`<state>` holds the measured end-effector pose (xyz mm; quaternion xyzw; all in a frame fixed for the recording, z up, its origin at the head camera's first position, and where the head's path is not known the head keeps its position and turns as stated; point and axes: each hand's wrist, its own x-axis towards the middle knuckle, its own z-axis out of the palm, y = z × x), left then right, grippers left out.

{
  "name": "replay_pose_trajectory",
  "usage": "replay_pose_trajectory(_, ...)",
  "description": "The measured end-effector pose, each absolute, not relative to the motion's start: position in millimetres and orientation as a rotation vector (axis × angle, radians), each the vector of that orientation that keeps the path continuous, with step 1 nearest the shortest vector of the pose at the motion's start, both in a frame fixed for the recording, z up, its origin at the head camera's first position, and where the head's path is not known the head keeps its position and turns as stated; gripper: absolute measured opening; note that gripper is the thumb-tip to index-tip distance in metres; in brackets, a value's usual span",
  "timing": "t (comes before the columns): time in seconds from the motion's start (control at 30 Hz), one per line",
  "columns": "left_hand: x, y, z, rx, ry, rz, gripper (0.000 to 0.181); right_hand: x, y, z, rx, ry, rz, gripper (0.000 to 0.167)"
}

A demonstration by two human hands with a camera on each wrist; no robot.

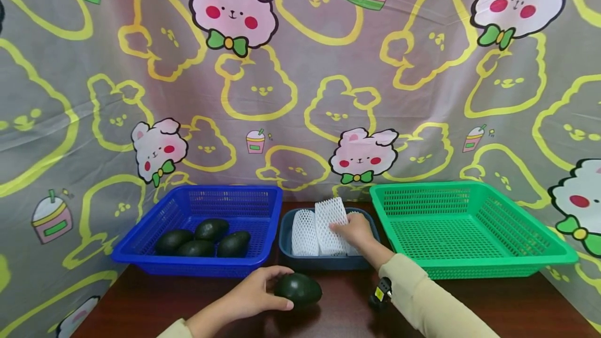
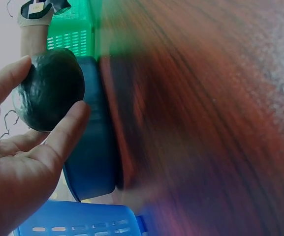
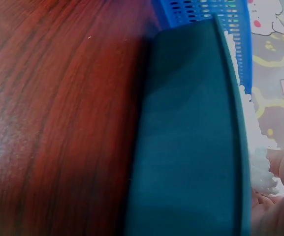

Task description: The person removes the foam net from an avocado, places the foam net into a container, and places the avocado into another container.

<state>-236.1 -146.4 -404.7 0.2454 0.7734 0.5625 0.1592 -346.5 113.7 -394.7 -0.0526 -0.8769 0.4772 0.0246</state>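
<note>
My left hand (image 1: 255, 292) grips a dark green avocado (image 1: 298, 290) by one end, above the table in front of the bins; the left wrist view shows thumb and fingers around the avocado (image 2: 50, 91). With my right hand (image 1: 356, 231) I pinch a white foam net sleeve (image 1: 331, 228) over the dark blue tub (image 1: 324, 262). Another foam net (image 1: 305, 233) lies to its left in the tub, and part of one shows behind my right hand. In the right wrist view the tub's wall (image 3: 191, 132) hides most of the hand (image 3: 279, 201).
Left of the tub stands a blue basket (image 1: 197, 267) with several avocados (image 1: 211, 229) in it. A green basket (image 1: 469, 270) stands on the right. A patterned cloth (image 1: 300, 93) hangs behind the brown table (image 1: 347, 306).
</note>
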Motion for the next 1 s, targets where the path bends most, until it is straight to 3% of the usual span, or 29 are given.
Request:
replay_pose_trajectory(0.37,-238,-146,-407,0.706,2.233,1.584,0.053,-347,110,-402,-0.011,-2.740,1.159,0.042)
replay_pose_trajectory(0.73,-238,-145,-406,0.701,2.217,1.600,0.053,-343,101,-402,-0.013,-2.732,1.031,0.083)
replay_pose_trajectory(1.0,-239,-147,-405,0.705,2.199,1.613,0.054,-342,103,-399,0.031,-2.715,0.995,0.087)
